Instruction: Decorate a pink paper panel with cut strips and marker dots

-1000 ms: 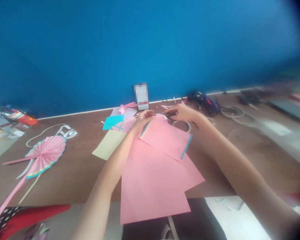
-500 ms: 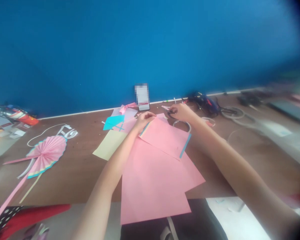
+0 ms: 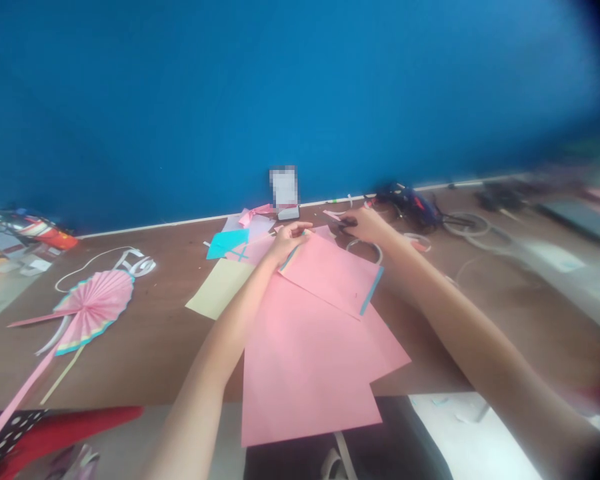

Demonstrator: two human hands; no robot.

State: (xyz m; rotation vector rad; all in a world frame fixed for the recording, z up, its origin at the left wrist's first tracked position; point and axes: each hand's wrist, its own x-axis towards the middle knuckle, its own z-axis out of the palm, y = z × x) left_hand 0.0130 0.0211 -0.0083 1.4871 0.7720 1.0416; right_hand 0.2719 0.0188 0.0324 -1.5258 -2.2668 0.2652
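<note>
My left hand pinches the far edge of a small pink paper sheet that has a blue strip along its right side. This sheet lies on top of larger pink sheets that overhang the table's near edge. My right hand is closed round a small dark tool, probably scissors, just beyond the small sheet's far corner. The tool is too blurred to be sure of.
A pink pleated paper fan with strips lies at the left. A pale yellow sheet, a cyan piece and a pink bow sit near the blue wall. Tape rolls and a dark glue gun with cables lie at the right.
My right hand has drawn slightly right and back from the sheet's far corner, still closed on the dark tool. My left hand keeps its pinch on the small pink sheet.
</note>
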